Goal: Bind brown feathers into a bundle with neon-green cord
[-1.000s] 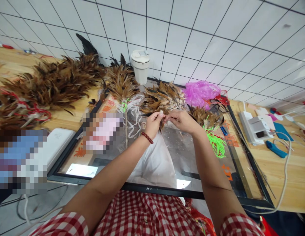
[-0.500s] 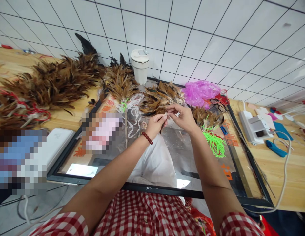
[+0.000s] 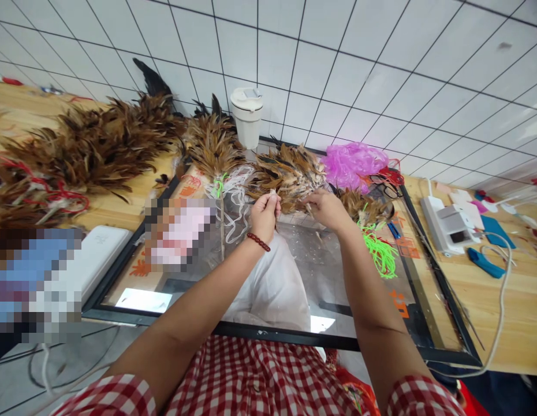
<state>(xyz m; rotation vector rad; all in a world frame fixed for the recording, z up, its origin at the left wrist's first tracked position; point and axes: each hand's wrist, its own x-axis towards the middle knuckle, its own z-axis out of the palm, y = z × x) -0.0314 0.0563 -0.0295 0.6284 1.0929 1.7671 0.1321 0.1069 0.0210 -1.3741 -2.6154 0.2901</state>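
Note:
My left hand (image 3: 264, 216), with a dark red bead bracelet (image 3: 258, 242) at the wrist, is closed in a pinch above the glass. Small pale quill ends stick up from its fingertips, and a dark feather tip shows just below the hand; how many feathers it holds is hidden. My right hand (image 3: 324, 208) reaches to the near edge of a loose pile of brown feathers (image 3: 290, 170). Its fingers are bent together at the pile, around what looks like a feather. Left of the pile, a feather duster (image 3: 214, 144) with a thin stick lies tied with green string.
The black-framed glass panel (image 3: 246, 330) lies on a wooden table. Around it are a white cup (image 3: 246, 118), a purple plastic bag (image 3: 355, 162), green string (image 3: 379, 254), white string (image 3: 239, 202), brown feather bundles (image 3: 104, 144), a white power strip (image 3: 442, 225) and a cable (image 3: 504, 300).
My hands, close together at the fingertips before, have moved apart. The left has shifted a little to the left; the right has gone down to the feather pile.

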